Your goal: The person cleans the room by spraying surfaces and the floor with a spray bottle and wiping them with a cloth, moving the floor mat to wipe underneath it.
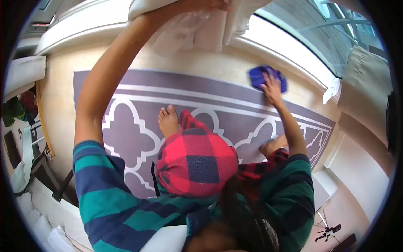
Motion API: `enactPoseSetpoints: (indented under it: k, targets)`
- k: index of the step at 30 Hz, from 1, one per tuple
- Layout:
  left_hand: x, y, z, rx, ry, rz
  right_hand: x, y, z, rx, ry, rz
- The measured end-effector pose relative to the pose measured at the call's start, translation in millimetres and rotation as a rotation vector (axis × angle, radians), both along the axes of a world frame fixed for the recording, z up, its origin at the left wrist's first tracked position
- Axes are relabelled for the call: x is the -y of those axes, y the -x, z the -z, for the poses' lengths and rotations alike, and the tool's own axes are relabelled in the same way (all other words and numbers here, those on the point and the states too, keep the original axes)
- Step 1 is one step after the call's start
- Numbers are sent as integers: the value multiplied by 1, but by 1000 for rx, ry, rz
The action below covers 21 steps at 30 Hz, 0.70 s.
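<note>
My right hand (273, 86) presses down on a purple cloth (257, 79), its fingers spread over the fabric. The cloth lies on the pale floor at the far edge of the grey patterned mat (130, 147) and is a little blurred. Stretched far forward, my left hand (210, 4) is at the top edge of the view, partly cut off. Its fingers seem closed on the whitish curtain (237, 19), which hangs gathered beside it. Thin see-through material (178, 35) hangs below that forearm.
A window (323, 29) with a white sill runs along the far side. Another beige curtain (365, 80) hangs at the right. My bare foot (168, 122) rests on the mat. A small tripod (326, 229) stands at the lower right, and furniture lines the left.
</note>
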State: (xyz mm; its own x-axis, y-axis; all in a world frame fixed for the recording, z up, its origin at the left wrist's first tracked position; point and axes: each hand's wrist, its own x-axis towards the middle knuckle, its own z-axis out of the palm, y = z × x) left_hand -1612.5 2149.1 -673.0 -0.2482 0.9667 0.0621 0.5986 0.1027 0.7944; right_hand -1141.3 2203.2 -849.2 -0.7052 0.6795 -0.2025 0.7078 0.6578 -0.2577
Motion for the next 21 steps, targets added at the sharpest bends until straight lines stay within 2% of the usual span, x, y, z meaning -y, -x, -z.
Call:
enactPoseSetpoints:
  k: [1,3,5,6,7,9,10,11,12,13,15,17,18,21]
  targets:
    - [-2,3,-3,3,-12,-19,-21,-24,16,215,-64,215]
    - [1,4,-10,15,-30,-52,-23,-25,27,267,-28,86]
    - [1,0,-14,36,-26,-88,12,36,20,54,26,-281]
    - [3,-4,-16,45,-28,-102,27,82,23,-50,-83,-444]
    - [2,-9,-16,46,-38,-124,36,134,20,-105,-79,-572]
    - [-1,-17,-17,56,-42,-163,56,238,26,-211,-67,-733]
    - [-3,-21,-17,52,-44,-183,68,291,34,-385,-111,-781]
    - [-7,-26,-17,50,-48,-204,83,342,60,-673,-83,-796]
    - [-11,-31,-17,48,-53,-225,93,399,76,-622,-500,-1073]
    - [-17,-34,-18,44,-54,-244,98,423,92,-665,-285,-964]
    - [-25,-45,-16,42,-66,-285,108,465,90,-823,150,-719]
    - [-27,-60,-13,60,-78,-342,94,425,100,-676,-73,-747]
    - [-27,-66,-14,83,-87,-370,70,382,107,-748,166,-837]
    - [-9,-93,-1,-14,-129,-478,-1,222,51,-371,30,-913]
